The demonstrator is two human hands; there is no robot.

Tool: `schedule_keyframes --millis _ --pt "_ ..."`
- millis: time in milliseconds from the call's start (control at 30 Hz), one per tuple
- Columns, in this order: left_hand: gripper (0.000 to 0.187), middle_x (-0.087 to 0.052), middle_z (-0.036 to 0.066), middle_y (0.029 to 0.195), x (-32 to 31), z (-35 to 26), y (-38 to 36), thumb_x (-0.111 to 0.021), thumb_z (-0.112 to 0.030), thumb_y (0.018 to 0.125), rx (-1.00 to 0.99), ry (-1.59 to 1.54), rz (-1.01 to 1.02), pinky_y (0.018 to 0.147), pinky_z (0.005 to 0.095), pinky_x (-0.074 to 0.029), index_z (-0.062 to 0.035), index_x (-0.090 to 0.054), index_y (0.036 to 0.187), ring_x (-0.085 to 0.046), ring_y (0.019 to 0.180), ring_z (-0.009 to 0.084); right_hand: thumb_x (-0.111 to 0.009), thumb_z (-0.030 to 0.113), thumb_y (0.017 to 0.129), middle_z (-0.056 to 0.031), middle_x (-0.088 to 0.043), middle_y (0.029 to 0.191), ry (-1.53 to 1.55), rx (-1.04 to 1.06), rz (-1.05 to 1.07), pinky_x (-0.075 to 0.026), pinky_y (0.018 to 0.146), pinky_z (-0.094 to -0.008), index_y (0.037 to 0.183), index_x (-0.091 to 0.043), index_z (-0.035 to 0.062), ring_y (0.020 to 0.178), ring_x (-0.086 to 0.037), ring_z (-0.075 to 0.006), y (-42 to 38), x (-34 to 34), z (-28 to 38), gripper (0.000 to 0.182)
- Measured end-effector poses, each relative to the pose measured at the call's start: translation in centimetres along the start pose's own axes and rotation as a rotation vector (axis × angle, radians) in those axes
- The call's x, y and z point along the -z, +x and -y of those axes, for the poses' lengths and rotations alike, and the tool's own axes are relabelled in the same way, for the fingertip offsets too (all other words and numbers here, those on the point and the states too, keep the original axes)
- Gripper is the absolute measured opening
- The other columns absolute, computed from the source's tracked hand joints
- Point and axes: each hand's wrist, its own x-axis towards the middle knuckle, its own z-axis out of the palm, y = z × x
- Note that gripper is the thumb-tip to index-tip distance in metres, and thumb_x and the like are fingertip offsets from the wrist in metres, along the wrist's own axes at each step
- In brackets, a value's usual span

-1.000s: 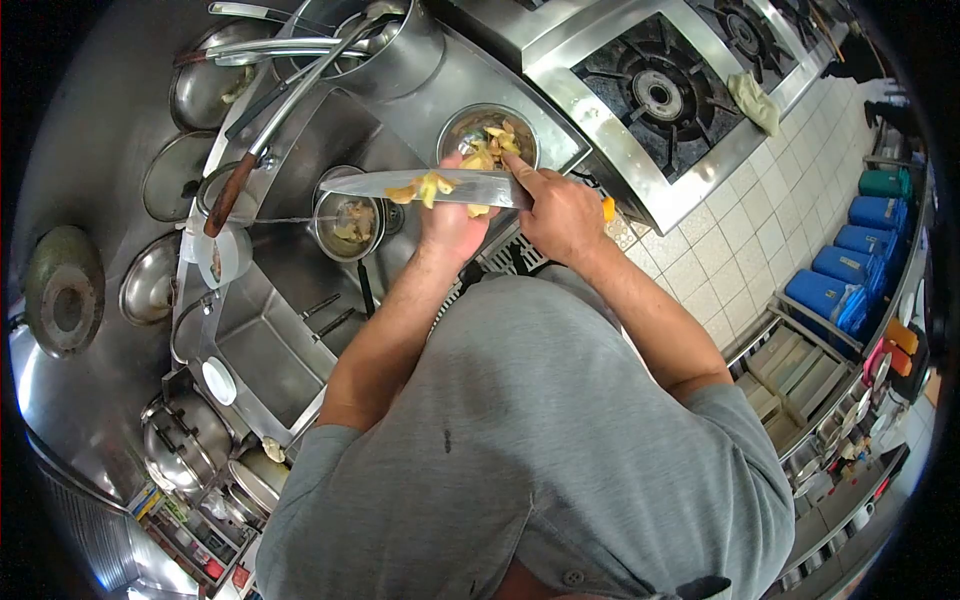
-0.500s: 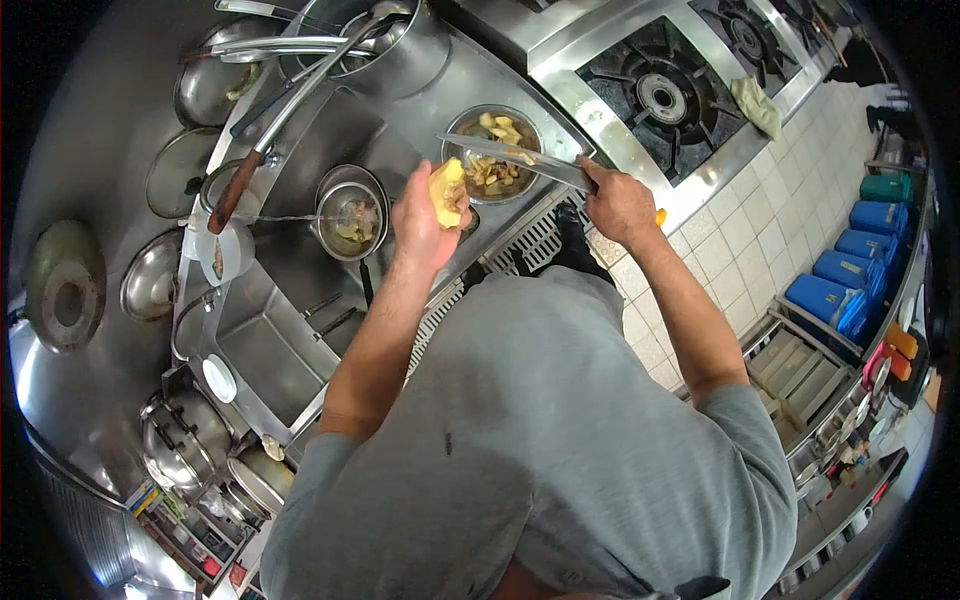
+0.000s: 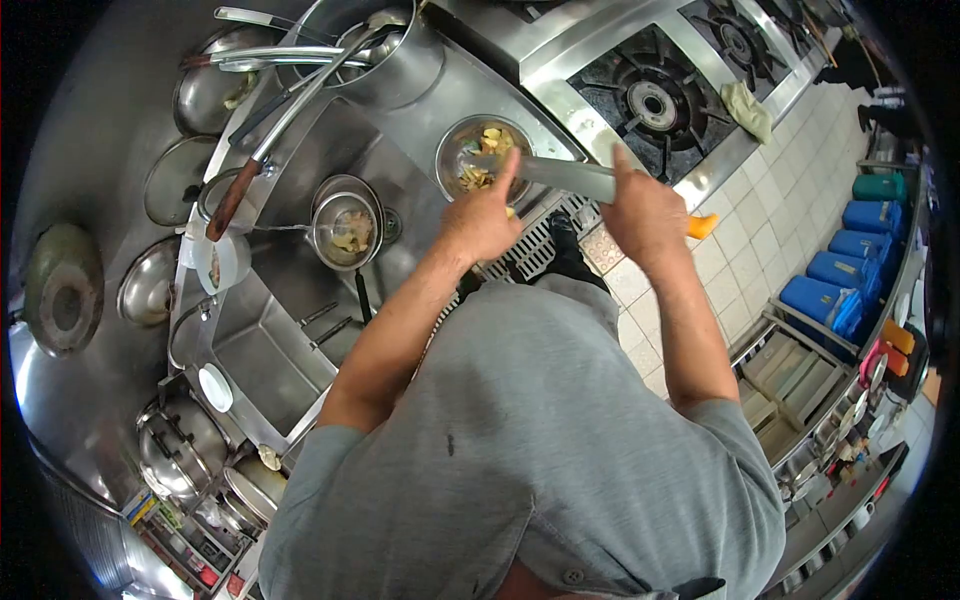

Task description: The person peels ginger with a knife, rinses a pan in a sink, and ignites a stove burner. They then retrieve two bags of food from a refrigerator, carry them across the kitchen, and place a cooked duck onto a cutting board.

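My right hand (image 3: 645, 218) grips a knife (image 3: 575, 178) by its orange handle; the wide blade points left over the metal bowl (image 3: 442, 165). My left hand (image 3: 482, 222) is closed beside the bowl's near rim, its index finger stretched toward the blade tip. Under that hand a small yellow edge of the piece of ginger (image 3: 510, 212) shows; most of it is hidden by the fingers. Yellow chunks and slices (image 3: 492, 142) lie in the bowl.
Left of the bowl, a strainer (image 3: 318, 232) holding pale pieces stands in the sink under running water. A large pot (image 3: 425, 65) with ladles is at the back. A gas stove (image 3: 652, 105) with a cloth (image 3: 746, 112) stands right, blue bins (image 3: 822, 303) beyond.
My left hand has moved right and turned over, carrying the yellow piece toward the bowl and knife. My right hand has shifted slightly right, and the blade now tilts differently.
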Motion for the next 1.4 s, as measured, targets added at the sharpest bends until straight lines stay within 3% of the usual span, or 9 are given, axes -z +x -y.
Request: schedule_keyframes --millis 200,267,300,333,400,433,567,667,1400 --pt "0.083 -0.067 0.025 0.113 -1.7 7.5 2.6 -0.063 -0.028 0.085 -0.103 -0.082 -0.218 0.088 0.0452 -0.053 -0.0015 -0.024 0.153 -0.068 0.099 0.0365 -0.067 0.021 0.082 -0.0195 -0.072 0.098 0.298 -0.096 -0.017 -0.056 0.082 -0.0441 0.138 -0.051 0.0101 0.091 -0.070 -0.0372 0.2 -0.4 -6.3 0.059" --pt "0.061 -0.068 0.017 0.102 -0.7 7.4 2.0 -0.060 -0.032 0.093 -0.008 -0.572 -0.036 0.077 0.0401 -0.054 0.0024 -0.039 0.140 -0.068 0.090 0.0266 -0.068 0.017 0.081 -0.0225 -0.071 0.104 0.664 -0.011 -0.053 -0.054 0.087 -0.0432 0.136 -0.053 0.0066 0.096 -0.070 -0.0370 2.4 -4.0 -6.7 0.057" --pt "0.037 -0.066 0.010 0.091 -2.1 7.6 2.2 -0.053 -0.034 0.100 -0.050 -0.982 -0.143 0.067 0.0350 -0.051 -0.0030 -0.052 0.121 -0.063 0.081 0.0185 -0.072 0.019 0.082 -0.0253 -0.069 0.107 0.641 0.089 -0.199 -0.053 0.087 -0.0429 0.135 -0.053 0.0037 0.099 -0.069 -0.0356 3.5 -6.4 -6.1 0.059" --pt "0.037 -0.066 0.010 0.091 -1.9 7.8 2.3 -0.053 -0.034 0.100 -0.051 -0.980 -0.151 0.067 0.0350 -0.051 -0.0030 -0.052 0.121 -0.063 0.081 0.0185 -0.074 0.023 0.084 -0.0252 -0.069 0.105 0.655 0.086 -0.191 -0.053 0.084 -0.0408 0.136 -0.052 0.0019 0.096 -0.069 -0.0336 3.7 -6.4 -4.6 0.061" --pt "0.028 -0.064 0.008 0.086 -1.5 9.0 1.8 -0.048 -0.034 0.102 0.105 -1.897 0.081 0.060 0.0343 -0.046 -0.0079 -0.057 0.108 -0.059 0.073 0.0175 -0.073 0.026 0.086 -0.0230 -0.069 0.098 0.784 0.113 -0.093 -0.053 0.080 -0.0383 0.136 -0.053 0.0018 0.089 -0.069 -0.0313 3.1 -4.9 -1.8 0.059" --pt "0.027 -0.061 0.007 0.081 -1.5 9.3 1.8 -0.046 -0.034 0.102 0.025 -2.010 0.131 0.056 0.0319 -0.040 -0.0099 -0.058 0.100 -0.054 0.066 0.0173 -0.072 0.026 0.087 -0.0214 -0.069 0.092 0.884 0.105 -0.042 -0.054 0.078 -0.0367 0.134 -0.055 0.0009 0.084 -0.068 -0.0288 2.7 -4.7 -0.5 0.055" --pt "0.028 -0.052 0.007 0.082 -1.1 9.3 0.9 -0.045 -0.032 0.102 -0.198 -2.145 0.150 0.058 0.0327 -0.040 -0.0073 -0.057 0.106 -0.048 0.068 0.0211 -0.067 0.021 0.089 -0.0202 -0.071 0.095 0.798 0.340 -0.166 -0.056 0.076 -0.0411 0.120 -0.066 0.0063 0.086 -0.070 -0.0365 -0.3 -5.0 3.9 0.035" --pt "0.029 -0.051 0.008 0.084 0.8 6.6 -0.8 -0.046 -0.031 0.102 -0.251 -2.183 -0.010 0.063 0.0317 -0.040 -0.0068 -0.056 0.115 -0.048 0.072 0.0201 -0.068 0.010 0.078 -0.0129 -0.071 0.089 0.632 0.538 -0.211 -0.056 0.069 -0.0410 0.122 -0.067 0.0123 0.077 -0.069 -0.0316 -2.7 -3.5 6.6 0.045" --pt "0.028 -0.051 0.009 0.080 3.5 4.2 -4.3 -0.054 -0.028 0.092 -0.557 -2.055 -0.021 0.071 0.0334 -0.042 -0.0059 -0.062 0.108 -0.047 0.072 0.0189 -0.067 0.004 0.067 -0.0091 -0.065 0.076 0.483 0.630 -0.342 -0.055 0.061 -0.0395 0.128 -0.065 0.0138 0.067 -0.066 -0.0287 -4.0 -0.8 9.3 0.062"
